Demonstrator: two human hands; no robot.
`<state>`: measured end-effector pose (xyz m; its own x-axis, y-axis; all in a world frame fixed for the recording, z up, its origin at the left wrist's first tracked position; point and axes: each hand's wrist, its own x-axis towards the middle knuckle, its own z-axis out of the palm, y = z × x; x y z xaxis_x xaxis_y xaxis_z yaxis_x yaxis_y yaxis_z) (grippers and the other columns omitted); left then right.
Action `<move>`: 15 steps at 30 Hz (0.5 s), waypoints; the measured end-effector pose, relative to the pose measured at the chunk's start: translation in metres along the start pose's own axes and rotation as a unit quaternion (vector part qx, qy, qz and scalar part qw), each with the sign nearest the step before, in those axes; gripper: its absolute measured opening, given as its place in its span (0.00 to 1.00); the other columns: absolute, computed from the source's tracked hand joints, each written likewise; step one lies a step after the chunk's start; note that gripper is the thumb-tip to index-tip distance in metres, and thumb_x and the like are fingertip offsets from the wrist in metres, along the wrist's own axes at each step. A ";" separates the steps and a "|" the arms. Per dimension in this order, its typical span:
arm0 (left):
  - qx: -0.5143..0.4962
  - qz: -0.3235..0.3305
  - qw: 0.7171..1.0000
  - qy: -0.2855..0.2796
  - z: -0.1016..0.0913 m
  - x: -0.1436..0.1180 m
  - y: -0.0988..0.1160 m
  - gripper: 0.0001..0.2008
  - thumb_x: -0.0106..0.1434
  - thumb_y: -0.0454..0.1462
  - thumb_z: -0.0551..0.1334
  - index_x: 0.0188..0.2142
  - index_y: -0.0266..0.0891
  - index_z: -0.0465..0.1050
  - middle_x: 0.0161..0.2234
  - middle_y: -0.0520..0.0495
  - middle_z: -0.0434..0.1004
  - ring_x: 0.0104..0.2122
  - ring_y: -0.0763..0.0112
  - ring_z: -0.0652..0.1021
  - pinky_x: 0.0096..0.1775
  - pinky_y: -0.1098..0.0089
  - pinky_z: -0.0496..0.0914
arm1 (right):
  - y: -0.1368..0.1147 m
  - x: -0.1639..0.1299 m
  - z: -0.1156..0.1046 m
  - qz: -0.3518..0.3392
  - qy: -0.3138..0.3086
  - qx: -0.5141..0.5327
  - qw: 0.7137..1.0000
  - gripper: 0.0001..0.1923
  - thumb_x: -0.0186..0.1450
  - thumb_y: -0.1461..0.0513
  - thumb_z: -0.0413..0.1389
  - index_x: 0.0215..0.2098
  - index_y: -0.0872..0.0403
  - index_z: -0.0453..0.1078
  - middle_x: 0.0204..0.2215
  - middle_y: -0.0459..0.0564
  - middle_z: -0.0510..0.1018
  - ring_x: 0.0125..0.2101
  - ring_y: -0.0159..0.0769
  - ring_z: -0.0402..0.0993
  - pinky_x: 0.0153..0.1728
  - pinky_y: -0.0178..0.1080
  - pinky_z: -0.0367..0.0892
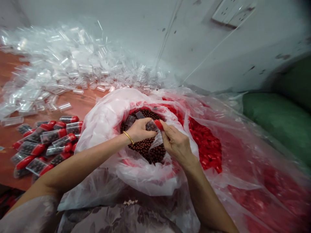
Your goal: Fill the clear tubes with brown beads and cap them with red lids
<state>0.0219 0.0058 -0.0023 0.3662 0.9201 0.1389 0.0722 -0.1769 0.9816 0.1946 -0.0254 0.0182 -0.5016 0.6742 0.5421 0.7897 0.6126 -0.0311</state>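
Observation:
My left hand (140,129), a gold bangle at its wrist, grips a small clear tube (151,126) filled with dark brown beads. At the tube's right end my right hand (175,142) pinches a red cap (158,124). Both hands hover over a plastic bag (116,116) holding a heap of dark brown beads (148,147). Two more clear tubes (134,117) lie on the beads behind my left hand.
Filled tubes with red caps (46,142) are piled on the reddish table at left. Behind them spreads a big heap of empty clear tubes (63,68). A bag of loose red caps (206,142) sits to the right, a green sack (277,119) beyond it.

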 end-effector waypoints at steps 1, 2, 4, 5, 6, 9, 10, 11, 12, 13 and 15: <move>0.022 0.006 1.000 -0.004 0.000 0.000 0.000 0.09 0.49 0.37 0.62 0.28 0.35 0.65 0.23 0.57 0.62 0.24 0.79 0.65 0.29 0.76 0.61 | 0.000 0.000 0.001 0.003 -0.004 0.001 1.000 0.22 0.68 0.65 0.45 0.59 0.54 0.62 0.33 0.52 0.78 0.32 0.36 0.75 0.33 0.37 0.71; 0.043 0.009 0.999 -0.005 -0.001 0.000 0.000 0.08 0.49 0.37 0.61 0.27 0.35 0.65 0.22 0.57 0.62 0.24 0.79 0.65 0.28 0.76 0.60 | 0.000 0.000 0.002 0.006 -0.007 0.003 1.000 0.22 0.68 0.65 0.45 0.59 0.54 0.62 0.33 0.52 0.78 0.33 0.36 0.76 0.34 0.37 0.71; 0.083 0.007 0.997 0.000 -0.001 -0.001 0.001 0.07 0.49 0.37 0.61 0.27 0.36 0.66 0.22 0.57 0.63 0.24 0.78 0.65 0.28 0.76 0.60 | -0.001 0.000 0.006 0.016 -0.010 0.013 1.000 0.21 0.68 0.65 0.44 0.58 0.55 0.63 0.33 0.52 0.78 0.34 0.36 0.76 0.36 0.37 0.72; 0.099 0.005 0.995 0.001 -0.002 -0.002 0.002 0.07 0.49 0.38 0.60 0.27 0.36 0.66 0.22 0.56 0.64 0.24 0.78 0.65 0.28 0.75 0.59 | -0.002 -0.001 0.009 0.021 -0.010 0.022 0.999 0.21 0.68 0.65 0.44 0.58 0.55 0.63 0.33 0.52 0.78 0.34 0.36 0.76 0.37 0.38 0.72; 0.111 0.002 0.994 -0.002 -0.002 -0.002 0.003 0.07 0.49 0.38 0.60 0.27 0.36 0.67 0.22 0.56 0.64 0.24 0.78 0.65 0.27 0.75 0.59 | -0.003 -0.001 0.012 0.025 -0.008 0.031 0.999 0.21 0.68 0.65 0.44 0.58 0.55 0.63 0.33 0.52 0.78 0.34 0.36 0.76 0.37 0.38 0.72; 0.101 -0.016 0.995 -0.017 -0.001 -0.005 0.004 0.07 0.47 0.37 0.59 0.27 0.36 0.67 0.22 0.56 0.65 0.23 0.78 0.64 0.26 0.76 0.59 | -0.009 -0.006 0.021 0.043 0.015 0.035 0.998 0.22 0.67 0.66 0.43 0.58 0.56 0.62 0.34 0.53 0.78 0.35 0.38 0.76 0.38 0.40 0.73; 0.082 -0.024 0.996 -0.019 0.000 -0.005 0.004 0.07 0.47 0.37 0.59 0.26 0.36 0.67 0.21 0.56 0.65 0.23 0.78 0.64 0.25 0.76 0.58 | -0.011 -0.008 0.024 0.049 0.025 0.029 0.998 0.22 0.67 0.66 0.43 0.59 0.56 0.62 0.34 0.54 0.77 0.35 0.39 0.76 0.39 0.41 0.73; 0.060 -0.031 0.998 -0.018 0.001 -0.006 0.004 0.07 0.46 0.36 0.59 0.26 0.35 0.67 0.21 0.56 0.64 0.22 0.79 0.64 0.25 0.77 0.58 | -0.013 -0.010 0.026 0.056 0.032 0.021 0.998 0.23 0.67 0.66 0.43 0.59 0.56 0.61 0.34 0.54 0.77 0.36 0.39 0.76 0.39 0.42 0.73; 0.036 -0.037 0.999 -0.016 0.002 -0.006 0.003 0.07 0.45 0.36 0.59 0.26 0.35 0.67 0.21 0.56 0.64 0.22 0.79 0.64 0.24 0.77 0.58 | -0.015 -0.011 0.027 0.061 0.039 0.011 0.997 0.23 0.67 0.66 0.43 0.59 0.56 0.61 0.34 0.54 0.77 0.35 0.40 0.76 0.39 0.42 0.73; 0.011 -0.042 0.999 -0.013 0.003 -0.006 0.003 0.07 0.45 0.35 0.59 0.26 0.35 0.67 0.20 0.57 0.63 0.21 0.80 0.64 0.24 0.77 0.58 | -0.016 -0.012 0.028 0.062 0.043 0.003 0.997 0.23 0.67 0.66 0.43 0.60 0.56 0.60 0.33 0.54 0.77 0.35 0.40 0.76 0.38 0.42 0.73; -0.026 -0.055 0.998 -0.018 0.004 -0.006 0.003 0.07 0.44 0.34 0.58 0.26 0.35 0.67 0.19 0.58 0.63 0.20 0.80 0.64 0.24 0.77 0.59 | -0.017 -0.012 0.028 0.056 0.044 -0.003 0.997 0.24 0.66 0.66 0.44 0.60 0.57 0.60 0.33 0.55 0.77 0.35 0.40 0.76 0.38 0.41 0.73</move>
<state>0.0238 -0.0017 -0.0004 0.3924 0.9194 0.0263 0.0659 -0.0566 0.9962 0.1777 -0.0324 -0.0113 -0.3774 0.6998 0.6065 0.8415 0.5326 -0.0909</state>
